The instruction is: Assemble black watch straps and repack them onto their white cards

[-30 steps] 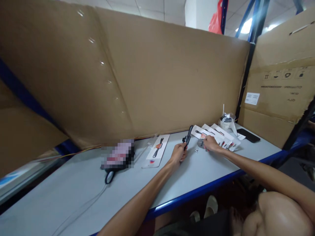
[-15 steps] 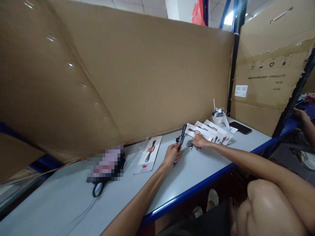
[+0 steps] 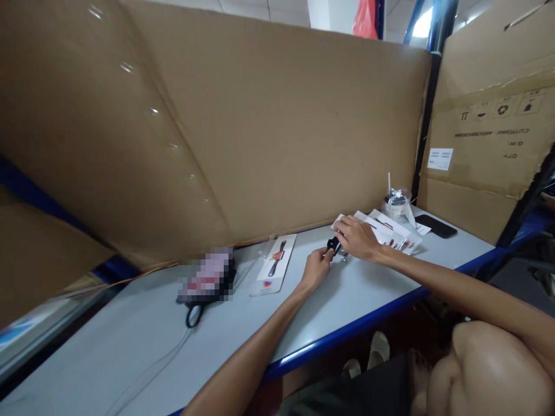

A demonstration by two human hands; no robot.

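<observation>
A black spokeshave (image 3: pixel 333 245) is held just above the grey tabletop in the middle right. My left hand (image 3: pixel 318 264) is closed around its near handle. Over its far end, my right hand (image 3: pixel 356 236) has its fingers curled down on the tool, hiding the far handle. Small metal parts (image 3: pixel 343 259) lie on the table beneath my right hand, partly covered. Several white packages (image 3: pixel 392 230) with a spokeshave pictured on them fan out behind my right hand. One more white package (image 3: pixel 276 263) lies to the left of my left hand.
A dark pouch-like item (image 3: pixel 208 280), blurred on top, lies on the left with a cord loop. A bagged cup with a straw (image 3: pixel 396 202) and a black phone (image 3: pixel 436 226) are at the back right. Cardboard walls (image 3: pixel 281 127) close the back. The table has a blue front edge (image 3: pixel 347 329).
My right hand has risen from the small metal parts on the table onto the far end of the spokeshave. The spokeshave is now lower and mostly covered. The whole view has shifted slightly.
</observation>
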